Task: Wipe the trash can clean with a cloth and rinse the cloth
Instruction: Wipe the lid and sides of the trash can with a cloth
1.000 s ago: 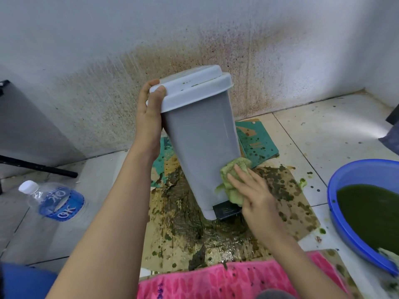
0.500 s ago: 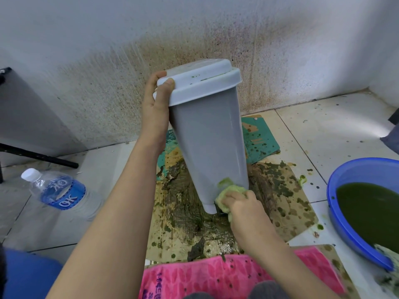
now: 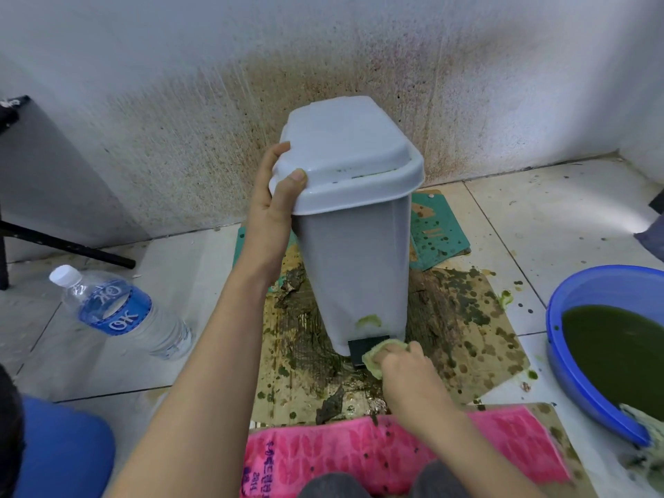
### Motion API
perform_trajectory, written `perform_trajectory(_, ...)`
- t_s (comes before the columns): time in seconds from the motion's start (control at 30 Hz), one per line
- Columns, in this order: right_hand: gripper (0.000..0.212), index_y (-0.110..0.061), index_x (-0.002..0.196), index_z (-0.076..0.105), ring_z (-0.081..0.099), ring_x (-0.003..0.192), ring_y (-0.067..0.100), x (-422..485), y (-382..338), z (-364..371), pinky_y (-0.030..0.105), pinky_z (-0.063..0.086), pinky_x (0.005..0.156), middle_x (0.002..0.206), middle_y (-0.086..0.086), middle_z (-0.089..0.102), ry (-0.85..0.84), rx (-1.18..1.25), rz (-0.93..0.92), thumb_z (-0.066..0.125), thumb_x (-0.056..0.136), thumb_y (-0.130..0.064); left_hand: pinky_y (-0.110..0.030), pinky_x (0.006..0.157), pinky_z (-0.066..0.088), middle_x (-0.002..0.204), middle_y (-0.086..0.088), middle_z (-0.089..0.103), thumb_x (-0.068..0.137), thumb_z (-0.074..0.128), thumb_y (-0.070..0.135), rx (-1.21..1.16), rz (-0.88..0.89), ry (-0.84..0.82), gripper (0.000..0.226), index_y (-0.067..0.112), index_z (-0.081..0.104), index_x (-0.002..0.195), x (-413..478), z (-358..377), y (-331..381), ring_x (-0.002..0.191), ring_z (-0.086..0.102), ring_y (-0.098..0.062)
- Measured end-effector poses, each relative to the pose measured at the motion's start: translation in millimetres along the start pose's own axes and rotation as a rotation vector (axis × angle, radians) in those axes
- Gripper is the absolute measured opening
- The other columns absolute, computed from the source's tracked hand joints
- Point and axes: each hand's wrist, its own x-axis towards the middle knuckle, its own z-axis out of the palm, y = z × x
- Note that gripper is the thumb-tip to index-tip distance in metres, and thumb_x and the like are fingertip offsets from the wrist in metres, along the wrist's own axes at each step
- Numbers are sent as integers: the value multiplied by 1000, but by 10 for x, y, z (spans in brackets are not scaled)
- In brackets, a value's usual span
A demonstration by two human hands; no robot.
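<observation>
I'm looking down over both forearms, reaching forward from the bottom of the frame. My left hand (image 3: 273, 206) is up high, wrist bent, thumb hooked over the front rim of the lid and the other digits wrapped round the lid's left edge, clamped firmly on the trash can (image 3: 354, 224). The grey can stands on the stained cardboard (image 3: 467, 336) by the spattered wall, its lid shut, with a few green flecks near the front lip of the lid.

My right hand (image 3: 406, 368) is low, knuckles up, curled tight around the cloth (image 3: 379, 355), a yellow-green wad poking out to the left of the fist. The cloth is pressed against the black pedal (image 3: 361, 348) at the can's foot. Just above the pedal there's a green smear (image 3: 368, 320) on the can's front face.

To the right sits the blue basin (image 3: 575, 361), holding dark green water, well apart from the can. On the left a water bottle (image 3: 118, 310) lies on its side on the tile. A pink towel (image 3: 359, 458) is spread nearest me, its far edge overlapping the cardboard. A green mat (image 3: 438, 228) shows behind the can.
</observation>
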Motion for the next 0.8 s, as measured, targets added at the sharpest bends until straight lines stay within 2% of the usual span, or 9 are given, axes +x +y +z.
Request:
perform_trajectory(0.13,58,-21,133,60,64,106,23,-53,233,-190,34,55,92,130,-4,56,-37,639,190,39,91,14,-37,82,52,144,-6,49,80,62,51,-16,-29,-13,55,38,51,132,-100,-8,16,125,55,-29)
perform_trajectory(0.23,51,-22,118,69,70,103,24,-158,344,-352,43,57,92,120,6,71,22,1161,278,38,96,11,-36,81,51,147,-4,46,76,62,49,-8,-73,-23,55,41,52,130,-200,-27,43,126,54,-28)
perform_trajectory(0.3,48,-16,118,70,73,97,28,-209,373,-457,44,58,88,107,12,75,39,1473,333,36,97,11,-42,88,53,147,0,45,74,62,47,-3,-111,-20,55,44,53,128,-282,-36,72,127,52,-26)
perform_trajectory(0.37,49,-16,120,68,73,99,30,-241,391,-548,44,59,84,107,15,75,54,1721,353,34,97,10,-52,98,48,147,3,44,73,63,44,25,-135,-29,57,45,52,129,-365,-45,122,129,49,-26)
perform_trajectory(0.5,43,-12,125,64,73,94,34,-318,422,-563,47,62,72,111,23,72,83,2202,345,53,84,-5,-55,99,46,144,4,44,70,63,38,34,-180,-49,56,47,54,124,-576,-31,223,128,48,-27)
perform_trajectory(0.6,64,-4,127,63,74,90,35,-437,447,-473,47,62,68,109,23,72,161,2394,352,77,67,-24,-51,91,47,144,6,43,67,64,38,49,-210,-66,57,49,53,122,-786,-47,215,127,48,-28)
perform_trajectory(0.67,51,-9,126,65,73,97,34,-499,462,-451,49,61,75,113,19,72,239,2450,356,69,84,-39,-45,88,47,143,8,45,70,64,35,32,-222,-82,57,49,51,124,-886,-58,213,125,50,-26)
perform_trajectory(0.73,52,-10,125,65,70,105,32,-518,473,-491,51,59,82,119,17,70,292,2447,319,59,92,-50,-42,87,48,141,9,47,74,63,31,17,-234,-73,54,51,53,123,-914,-52,254,123,51,-24)
perform_trajectory(0.8,44,-8,126,65,70,107,30,-502,462,-608,48,60,84,121,16,70,289,2387,307,59,95,-39,-46,94,49,141,10,48,75,65,32,-20,-252,-53,49,51,56,120,-894,-44,272,125,51,-22)
